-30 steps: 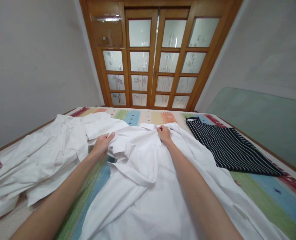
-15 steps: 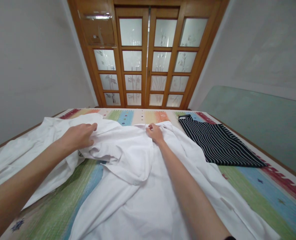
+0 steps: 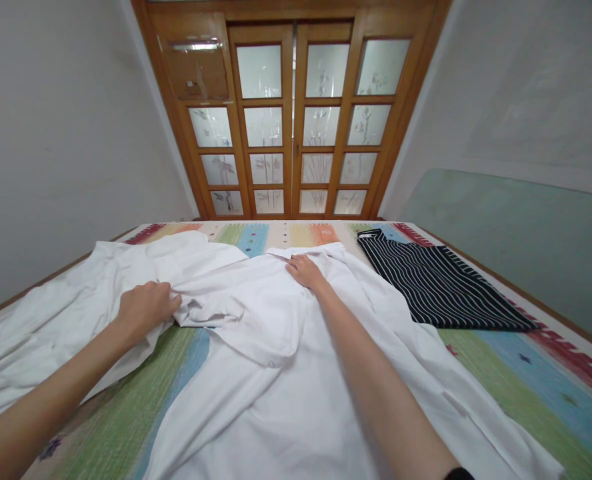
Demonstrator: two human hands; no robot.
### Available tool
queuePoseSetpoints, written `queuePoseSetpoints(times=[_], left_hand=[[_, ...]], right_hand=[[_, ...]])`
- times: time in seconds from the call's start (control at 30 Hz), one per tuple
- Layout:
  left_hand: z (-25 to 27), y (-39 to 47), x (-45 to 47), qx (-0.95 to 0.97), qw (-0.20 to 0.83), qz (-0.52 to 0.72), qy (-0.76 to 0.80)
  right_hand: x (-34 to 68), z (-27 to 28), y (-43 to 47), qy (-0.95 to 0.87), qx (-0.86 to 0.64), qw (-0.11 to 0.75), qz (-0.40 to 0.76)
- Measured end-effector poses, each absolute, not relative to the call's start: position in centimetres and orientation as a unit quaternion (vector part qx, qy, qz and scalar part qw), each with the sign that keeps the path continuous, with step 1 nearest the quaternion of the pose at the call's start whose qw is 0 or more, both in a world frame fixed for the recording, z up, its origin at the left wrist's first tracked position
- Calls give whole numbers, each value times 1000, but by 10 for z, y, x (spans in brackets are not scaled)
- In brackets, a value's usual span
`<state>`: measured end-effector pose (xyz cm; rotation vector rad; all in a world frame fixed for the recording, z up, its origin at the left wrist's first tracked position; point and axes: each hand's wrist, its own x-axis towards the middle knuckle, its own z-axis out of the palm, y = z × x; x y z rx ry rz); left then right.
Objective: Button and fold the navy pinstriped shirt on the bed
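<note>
A white shirt [image 3: 286, 400] lies spread and rumpled down the middle of the bed, with a small button visible near a folded edge. My left hand [image 3: 149, 310] is closed on a bunched part of the shirt at its left side, pulling the cloth into creases. Near the shirt's top edge my right hand [image 3: 306, 272] lies flat on the fabric with its fingers stretched out. More crumpled white cloth [image 3: 71, 313] spreads to the left, behind and beside my left hand. Whether it belongs to the same shirt I cannot tell.
A folded black-and-white striped garment [image 3: 441, 283] lies on the right. Beneath everything is a colourful striped bedspread [image 3: 126, 393]. A pale green panel [image 3: 516, 247] stands along the right side, and wooden glazed doors [image 3: 296, 120] are beyond the far edge.
My left hand has moved left and nearer to me, drawing the shirt's side taut. My right hand has flattened from a pinch at the top edge and shifted slightly toward me.
</note>
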<state>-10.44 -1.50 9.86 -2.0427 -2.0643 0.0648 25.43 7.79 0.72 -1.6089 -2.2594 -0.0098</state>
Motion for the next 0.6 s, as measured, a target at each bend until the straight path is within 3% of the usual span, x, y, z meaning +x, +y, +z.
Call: queuePoseSetpoints(times=[0.2,0.33,0.4,0.53,0.6], left_hand=[[101,-10,-99,-683,99,46,-722],[118,-2,-103,-684,58,-49,-726],[125,3,-103,-666,-9,-149,-731],[132,10,-93,-538,-260,-410,-689],[132,11,-84,-484,-355,-479,-640]], right_hand=[[253,6,78,-791,-588,168,-7],[252,5,77,-780,-602,169,-2],[251,5,76,-776,-608,169,4],[251,6,76,-770,-614,173,15],[251,6,76,-769,-616,173,15]])
